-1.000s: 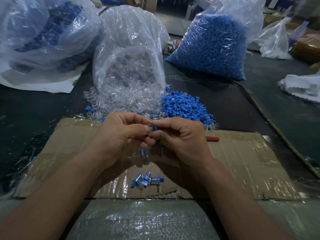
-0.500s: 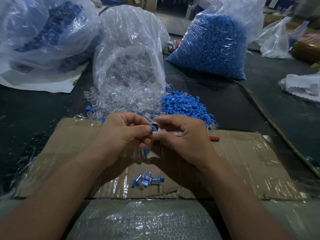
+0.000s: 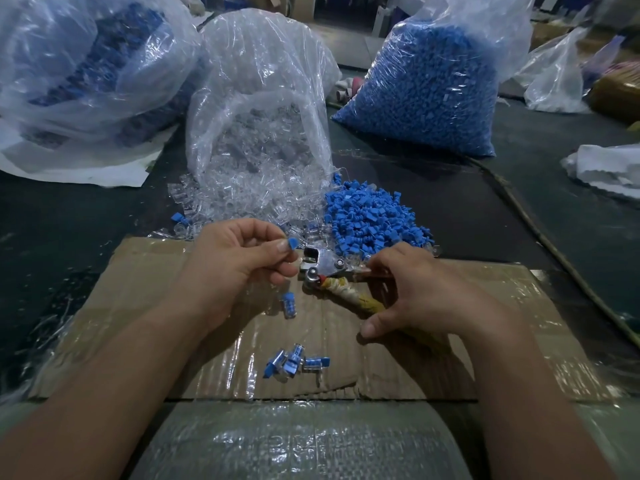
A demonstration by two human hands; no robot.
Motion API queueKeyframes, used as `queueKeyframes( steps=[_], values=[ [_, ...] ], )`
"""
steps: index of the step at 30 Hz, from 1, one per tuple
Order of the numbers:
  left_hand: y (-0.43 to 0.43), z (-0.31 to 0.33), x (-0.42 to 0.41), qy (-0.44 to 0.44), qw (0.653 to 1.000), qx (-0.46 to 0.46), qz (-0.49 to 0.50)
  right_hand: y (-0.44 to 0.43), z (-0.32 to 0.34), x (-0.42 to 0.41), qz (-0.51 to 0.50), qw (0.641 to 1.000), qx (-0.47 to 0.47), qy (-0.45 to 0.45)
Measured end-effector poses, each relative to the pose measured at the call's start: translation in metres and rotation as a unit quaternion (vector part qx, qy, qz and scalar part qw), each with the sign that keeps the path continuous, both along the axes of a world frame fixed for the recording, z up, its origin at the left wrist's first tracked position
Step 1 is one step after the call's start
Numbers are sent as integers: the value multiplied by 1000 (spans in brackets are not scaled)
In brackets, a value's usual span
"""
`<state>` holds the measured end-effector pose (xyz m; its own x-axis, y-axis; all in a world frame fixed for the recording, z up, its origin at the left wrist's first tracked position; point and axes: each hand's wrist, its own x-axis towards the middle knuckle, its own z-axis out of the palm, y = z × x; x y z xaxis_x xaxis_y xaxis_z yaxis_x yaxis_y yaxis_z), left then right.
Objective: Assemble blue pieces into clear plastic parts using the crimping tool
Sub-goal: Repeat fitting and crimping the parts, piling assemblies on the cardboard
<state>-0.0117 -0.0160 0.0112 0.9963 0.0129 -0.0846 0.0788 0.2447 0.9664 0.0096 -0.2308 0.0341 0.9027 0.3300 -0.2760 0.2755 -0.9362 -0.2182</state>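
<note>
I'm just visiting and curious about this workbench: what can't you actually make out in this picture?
Head view only:
1. Most of the blue piece: the left hand hides all but its tip in its grip, so any clear part around it cannot be told.
2. The crimping tool: its handle ends are covered by the right hand.
3. Exact contents of the far-left bag: blurred by crinkled plastic.

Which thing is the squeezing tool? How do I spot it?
Look at the big brown cardboard sheet in front of the person. Near its far edge, the right hand holds the crimping tool by its handles. It is the only shiny metal thing there, one handle wrapped in yellowish cloth, among blue pieces and clear plastic parts.
</note>
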Motion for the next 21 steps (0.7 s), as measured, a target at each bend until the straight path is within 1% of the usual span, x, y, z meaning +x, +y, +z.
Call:
queueKeyframes(
  steps=[5,12,14,18,21],
  values=[
    [-1,3,-2,2,1000,-6,-5,4,1,-1,-19,1000,17,-10],
    [2,-2,1,4,1000,3,4,13,-5,-1,-32,996,6,-80],
    [2,-3,2,1,1000,3,7,13,-7,0,-33,996,9,-88],
    [2,-3,3,-10,1000,-9,20,12,-7,-1,-14,987,55,-150],
    [1,-3,3,-17,999,-24,29,15,-3,-4,-28,976,129,-175]
  ],
)
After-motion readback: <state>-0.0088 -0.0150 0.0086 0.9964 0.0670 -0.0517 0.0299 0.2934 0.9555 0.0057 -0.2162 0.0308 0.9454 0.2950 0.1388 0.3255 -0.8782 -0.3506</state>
